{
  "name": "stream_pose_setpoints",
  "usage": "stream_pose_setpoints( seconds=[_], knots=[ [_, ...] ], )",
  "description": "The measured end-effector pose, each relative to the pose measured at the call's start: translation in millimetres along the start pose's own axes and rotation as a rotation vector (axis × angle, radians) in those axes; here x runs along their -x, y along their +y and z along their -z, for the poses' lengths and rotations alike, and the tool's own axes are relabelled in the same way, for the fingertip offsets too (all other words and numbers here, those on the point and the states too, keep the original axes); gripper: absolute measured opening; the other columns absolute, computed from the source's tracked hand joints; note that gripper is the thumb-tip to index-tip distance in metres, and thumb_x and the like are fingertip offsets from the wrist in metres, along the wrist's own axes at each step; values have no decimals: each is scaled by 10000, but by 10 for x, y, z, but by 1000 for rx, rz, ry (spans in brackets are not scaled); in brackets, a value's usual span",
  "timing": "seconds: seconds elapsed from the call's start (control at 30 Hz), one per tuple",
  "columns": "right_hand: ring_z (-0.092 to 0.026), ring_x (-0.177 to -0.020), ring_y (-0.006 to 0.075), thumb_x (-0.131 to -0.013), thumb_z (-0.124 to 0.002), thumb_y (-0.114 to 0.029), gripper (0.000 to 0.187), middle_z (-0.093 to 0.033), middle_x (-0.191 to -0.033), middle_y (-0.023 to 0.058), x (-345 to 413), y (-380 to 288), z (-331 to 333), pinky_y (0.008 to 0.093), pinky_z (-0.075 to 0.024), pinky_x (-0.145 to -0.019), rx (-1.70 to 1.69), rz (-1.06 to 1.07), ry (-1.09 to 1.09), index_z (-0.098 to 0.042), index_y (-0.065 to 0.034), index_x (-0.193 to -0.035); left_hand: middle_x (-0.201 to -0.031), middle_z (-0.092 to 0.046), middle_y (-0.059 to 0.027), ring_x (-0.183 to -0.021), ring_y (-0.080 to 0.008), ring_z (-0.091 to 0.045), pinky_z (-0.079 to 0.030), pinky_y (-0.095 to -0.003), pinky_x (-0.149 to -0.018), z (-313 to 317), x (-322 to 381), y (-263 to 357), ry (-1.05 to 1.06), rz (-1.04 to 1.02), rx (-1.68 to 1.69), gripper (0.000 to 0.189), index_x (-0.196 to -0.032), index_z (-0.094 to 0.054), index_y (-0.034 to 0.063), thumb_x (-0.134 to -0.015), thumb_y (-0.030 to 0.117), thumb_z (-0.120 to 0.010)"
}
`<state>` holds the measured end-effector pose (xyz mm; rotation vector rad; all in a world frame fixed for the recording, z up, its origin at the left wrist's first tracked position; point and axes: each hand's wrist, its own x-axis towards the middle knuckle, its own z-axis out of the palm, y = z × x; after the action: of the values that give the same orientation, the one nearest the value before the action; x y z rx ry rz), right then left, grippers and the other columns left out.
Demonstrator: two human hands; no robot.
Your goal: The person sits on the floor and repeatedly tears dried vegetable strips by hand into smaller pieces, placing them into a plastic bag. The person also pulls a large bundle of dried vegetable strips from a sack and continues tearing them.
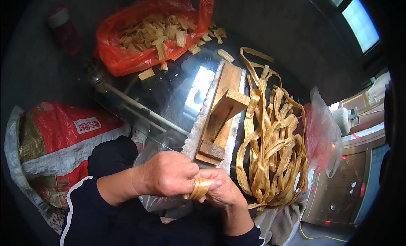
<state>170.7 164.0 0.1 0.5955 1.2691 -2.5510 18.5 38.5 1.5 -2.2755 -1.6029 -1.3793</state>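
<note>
My left hand (168, 174) and my right hand (224, 190) meet close to my body. Between their fingers is a golden strip of plant fibre (200, 188), wound into a small coil, and both hands grip it. Some of the strip is hidden by the fingers. Just beyond the hands lies a wooden jig (234, 76) with a raised block (236, 98) and a thin rod (223, 125) slanting down from it. It rests on a white fleece cloth (198, 131). To its right spreads a pile of long, loose golden fibre strips (272, 144).
A red plastic bag (127, 62) full of short fibre pieces (152, 33) stands at the far left of the dark glossy tabletop (171, 100). Several pieces lie loose beside it. A woven sack (76, 144) is at my left; clear plastic bags (323, 141) hang at the right.
</note>
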Motion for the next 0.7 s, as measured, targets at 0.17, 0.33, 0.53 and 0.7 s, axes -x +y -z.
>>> stream_pose_setpoints(
  seconds=[0.17,0.33,0.53,0.7],
  knots=[
    [-512,-506,55,-884,-657,-112,145,-634,-719,52,19,93,-28,164,-374,-454,-73,179,274,-652,23,-936,-910,-649,-107,-562,-196,-592,-445,-286,-460,-60,72,55,186,62,-116,197,-798,-639,39,-696,182,-729],
    [-563,-594,111,-886,-637,-59,132,-643,-781,85,10,90,-69,236,-437,-526,433,667,367,-640,39,-976,-1081,-650,-144,-725,-267,-686,-546,-314,-582,-79,77,48,136,372,48,249,-918,-667,8,-748,181,-725],
    [-598,-615,307,-867,-642,-184,190,-597,-712,122,-106,81,-139,359,-479,-556,1265,711,424,-630,-8,-798,-1131,-630,-133,-709,-261,-681,-546,-339,-580,40,99,128,-181,483,-20,176,-903,-645,-2,-764,106,-667],
    [-557,-550,174,-963,-524,-293,356,-589,-645,67,-64,108,-64,292,-442,-539,727,425,278,-621,-17,-759,-1004,-663,-138,-735,-249,-676,-547,-323,-658,61,95,57,137,355,274,77,-860,-643,-30,-802,19,-641]
  ],
)
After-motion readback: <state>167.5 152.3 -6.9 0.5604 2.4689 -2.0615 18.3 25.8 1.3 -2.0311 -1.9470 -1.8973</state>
